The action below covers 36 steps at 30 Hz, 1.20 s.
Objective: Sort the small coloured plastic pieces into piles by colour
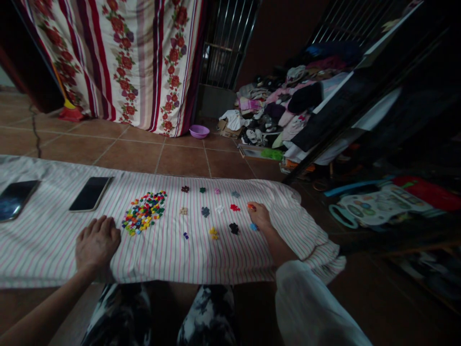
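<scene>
My left hand [96,242] rests palm down on the striped cloth [151,262], fingers loosely laid out and nothing in them. To its right lies a mixed heap of small coloured beads [144,212]. My right hand [260,216] is at the right end, fingertips pinched at some orange beads [251,206]. Blue beads [254,227] lie just under that hand. Sorted by colour, little clusters sit between the hands, among them red beads [235,207], black beads [234,228], yellow beads [213,233], white beads [219,209] and brown beads [185,189].
Two phones lie at the left, a dark one [16,199] and a light-edged one [90,194]. Beyond the cloth are a tiled floor [140,151], a purple basin [199,131], a flowered curtain [144,67] and a clothes pile [277,105]. A child's toy panel [382,204] stands right.
</scene>
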Tool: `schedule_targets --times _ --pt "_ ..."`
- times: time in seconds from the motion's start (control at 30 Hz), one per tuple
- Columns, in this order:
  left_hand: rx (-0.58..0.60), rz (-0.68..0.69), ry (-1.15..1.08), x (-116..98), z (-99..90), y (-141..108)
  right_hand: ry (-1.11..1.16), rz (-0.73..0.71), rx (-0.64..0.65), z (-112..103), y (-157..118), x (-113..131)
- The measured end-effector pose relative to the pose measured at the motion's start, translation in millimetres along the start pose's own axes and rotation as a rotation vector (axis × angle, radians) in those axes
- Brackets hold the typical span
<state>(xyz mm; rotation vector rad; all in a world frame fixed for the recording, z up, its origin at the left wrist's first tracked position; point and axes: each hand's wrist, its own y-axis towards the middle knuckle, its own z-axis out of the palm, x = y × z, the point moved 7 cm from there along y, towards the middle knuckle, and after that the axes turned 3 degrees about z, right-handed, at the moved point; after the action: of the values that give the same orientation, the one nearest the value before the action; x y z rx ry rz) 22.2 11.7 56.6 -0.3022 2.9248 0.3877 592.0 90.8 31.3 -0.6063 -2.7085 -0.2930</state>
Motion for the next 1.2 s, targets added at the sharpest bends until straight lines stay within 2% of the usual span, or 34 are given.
schedule_targets --times 0.3,0.73,1.0,1.1,1.2 --pt "-0.001 0.046 -0.028 -4 -4.9 -1 0.087 0.02 0.012 -3 -3 1" --pt "0.018 0.002 -0.029 -3 -4.2 0 0.171 0.066 -0.001 0 -3 -7" --pt "0.005 0.013 0.004 1 0.8 0 0.137 0.077 -0.017 -11 -8 -13" --pt "-0.016 0.017 0.031 5 6.2 0 0.11 0.053 -0.063 -21 -7 -5" --pt "-0.033 0.012 0.039 8 10.7 1 0.131 -0.014 -0.087 -29 -5 22"
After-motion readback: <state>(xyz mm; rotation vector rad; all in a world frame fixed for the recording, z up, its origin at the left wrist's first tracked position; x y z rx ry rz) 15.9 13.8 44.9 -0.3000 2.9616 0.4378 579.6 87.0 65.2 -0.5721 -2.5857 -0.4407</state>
